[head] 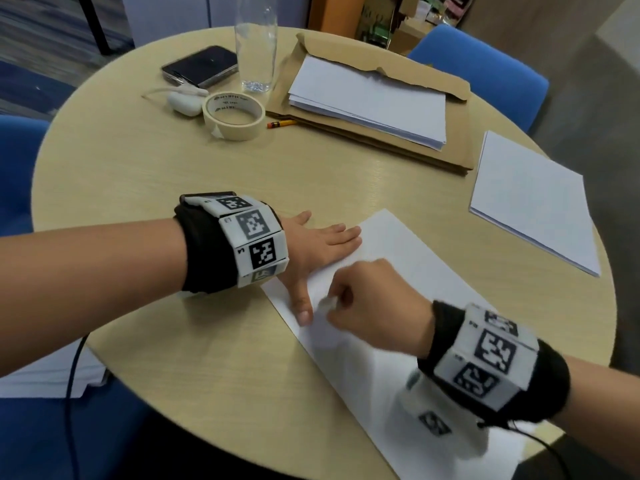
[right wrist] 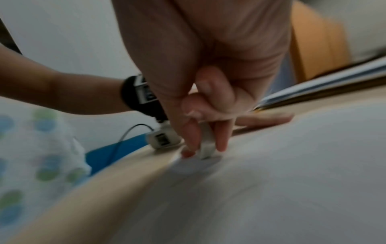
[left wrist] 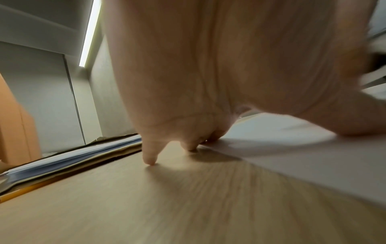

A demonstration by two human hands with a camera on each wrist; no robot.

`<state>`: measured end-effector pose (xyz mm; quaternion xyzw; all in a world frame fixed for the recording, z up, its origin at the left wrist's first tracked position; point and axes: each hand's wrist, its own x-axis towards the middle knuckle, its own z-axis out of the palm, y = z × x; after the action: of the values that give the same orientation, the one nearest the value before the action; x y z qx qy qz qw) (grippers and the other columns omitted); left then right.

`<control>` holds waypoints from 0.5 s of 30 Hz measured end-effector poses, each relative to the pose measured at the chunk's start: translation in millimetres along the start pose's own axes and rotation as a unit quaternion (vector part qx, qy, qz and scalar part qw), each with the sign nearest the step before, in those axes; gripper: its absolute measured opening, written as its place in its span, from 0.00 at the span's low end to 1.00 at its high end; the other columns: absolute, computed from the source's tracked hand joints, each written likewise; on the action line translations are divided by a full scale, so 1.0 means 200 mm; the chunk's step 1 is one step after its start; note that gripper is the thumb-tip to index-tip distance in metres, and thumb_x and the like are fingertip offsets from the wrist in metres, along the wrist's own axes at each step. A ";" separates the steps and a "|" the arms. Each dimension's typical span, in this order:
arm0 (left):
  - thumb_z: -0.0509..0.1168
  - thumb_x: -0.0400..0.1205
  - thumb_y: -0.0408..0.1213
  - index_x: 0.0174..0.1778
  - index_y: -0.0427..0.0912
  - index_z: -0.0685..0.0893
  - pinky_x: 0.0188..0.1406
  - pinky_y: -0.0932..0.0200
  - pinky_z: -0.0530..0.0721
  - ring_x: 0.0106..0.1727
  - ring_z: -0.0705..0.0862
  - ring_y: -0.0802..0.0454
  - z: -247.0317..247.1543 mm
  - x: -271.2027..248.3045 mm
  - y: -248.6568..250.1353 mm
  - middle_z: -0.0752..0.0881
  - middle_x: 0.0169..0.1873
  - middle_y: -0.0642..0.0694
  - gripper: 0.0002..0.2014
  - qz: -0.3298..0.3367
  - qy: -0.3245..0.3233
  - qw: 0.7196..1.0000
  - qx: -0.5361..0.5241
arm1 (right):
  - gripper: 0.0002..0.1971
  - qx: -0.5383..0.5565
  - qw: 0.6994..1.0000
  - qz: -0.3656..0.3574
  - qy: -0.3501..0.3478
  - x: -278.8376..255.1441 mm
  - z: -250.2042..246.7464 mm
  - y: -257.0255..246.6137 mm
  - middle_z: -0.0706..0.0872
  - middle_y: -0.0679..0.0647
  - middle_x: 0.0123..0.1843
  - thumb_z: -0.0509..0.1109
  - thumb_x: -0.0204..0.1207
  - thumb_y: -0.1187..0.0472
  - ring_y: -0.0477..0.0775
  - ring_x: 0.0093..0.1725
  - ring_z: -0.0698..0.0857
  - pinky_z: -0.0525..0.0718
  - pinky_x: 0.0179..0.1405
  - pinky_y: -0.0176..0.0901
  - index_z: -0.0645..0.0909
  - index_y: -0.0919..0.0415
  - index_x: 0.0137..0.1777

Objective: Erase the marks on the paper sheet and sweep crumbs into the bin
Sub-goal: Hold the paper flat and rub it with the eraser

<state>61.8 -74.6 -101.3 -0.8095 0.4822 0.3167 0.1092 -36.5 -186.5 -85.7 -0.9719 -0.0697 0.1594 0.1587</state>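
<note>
A white paper sheet [head: 398, 271] lies slanted on the round wooden table [head: 156, 168]. My left hand [head: 322, 244] lies flat with straight fingers, pressing the sheet's left edge, thumb [head: 303, 306] stretched toward me. My right hand [head: 363, 296] pinches a small white eraser [head: 327, 302] and holds its tip on the sheet close to that thumb. In the right wrist view the eraser [right wrist: 205, 145] sits between thumb and fingers, touching the paper [right wrist: 271, 181] near its edge. In the left wrist view my left hand's fingertips [left wrist: 150, 161] touch the table beside the sheet [left wrist: 292, 148]. No marks or crumbs can be made out; the image is blurred there.
At the table's far side are a paper stack on a brown envelope [head: 370, 98], a masking tape roll [head: 233, 116], a pencil [head: 281, 124], a glass [head: 256, 46], a phone [head: 201, 65] and an earbud case [head: 185, 103]. Another paper pile [head: 530, 202] lies right. Blue chairs [head: 485, 71] surround it.
</note>
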 end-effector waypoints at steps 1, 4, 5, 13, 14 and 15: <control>0.73 0.65 0.62 0.79 0.45 0.25 0.78 0.34 0.33 0.81 0.29 0.56 0.00 0.00 0.00 0.26 0.79 0.53 0.67 -0.001 -0.003 1.000 0.003 | 0.08 0.005 0.999 -0.014 -0.028 -0.02 0.01 -0.02 0.89 0.56 0.41 0.67 0.72 0.62 0.54 0.40 0.84 0.81 0.43 0.42 0.86 0.65 0.45; 0.74 0.64 0.62 0.79 0.45 0.26 0.78 0.34 0.34 0.81 0.29 0.56 0.00 0.00 0.00 0.26 0.79 0.53 0.68 0.001 -0.001 1.000 -0.006 | 0.08 0.019 0.999 0.017 -0.048 0.03 -0.07 0.03 0.85 0.49 0.30 0.71 0.70 0.61 0.45 0.27 0.79 0.76 0.29 0.28 0.87 0.66 0.44; 0.74 0.64 0.62 0.79 0.45 0.26 0.78 0.34 0.34 0.81 0.29 0.56 0.00 0.00 0.00 0.26 0.79 0.52 0.67 0.000 0.000 1.000 -0.009 | 0.07 0.023 0.999 0.042 -0.026 0.07 -0.11 0.08 0.83 0.48 0.29 0.72 0.70 0.62 0.43 0.25 0.77 0.75 0.26 0.26 0.87 0.66 0.43; 0.75 0.64 0.60 0.80 0.45 0.27 0.79 0.34 0.35 0.81 0.30 0.55 0.01 -0.01 0.00 0.27 0.80 0.51 0.67 -0.003 0.004 1.000 -0.023 | 0.10 0.086 0.993 0.039 -0.068 0.08 -0.04 0.01 0.76 0.51 0.21 0.71 0.67 0.64 0.41 0.18 0.74 0.67 0.16 0.27 0.78 0.64 0.27; 0.75 0.64 0.60 0.80 0.45 0.27 0.79 0.34 0.35 0.82 0.30 0.55 0.01 -0.01 0.01 0.27 0.80 0.51 0.67 -0.003 0.003 1.000 -0.021 | 0.08 0.075 0.994 0.058 -0.061 0.09 -0.06 0.04 0.78 0.53 0.23 0.71 0.67 0.64 0.41 0.19 0.74 0.67 0.17 0.27 0.82 0.68 0.30; 0.74 0.64 0.61 0.79 0.44 0.27 0.79 0.34 0.35 0.82 0.30 0.55 0.01 -0.01 0.00 0.27 0.80 0.51 0.67 -0.003 0.004 1.000 -0.017 | 0.09 0.062 0.994 0.083 -0.043 0.10 -0.09 0.09 0.82 0.56 0.25 0.71 0.67 0.63 0.42 0.22 0.75 0.69 0.20 0.29 0.84 0.72 0.34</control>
<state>59.9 -73.5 -101.4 -0.8140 0.4746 0.3212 0.0948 -9.2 -204.6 -80.4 -0.9548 0.0141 0.2176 0.2019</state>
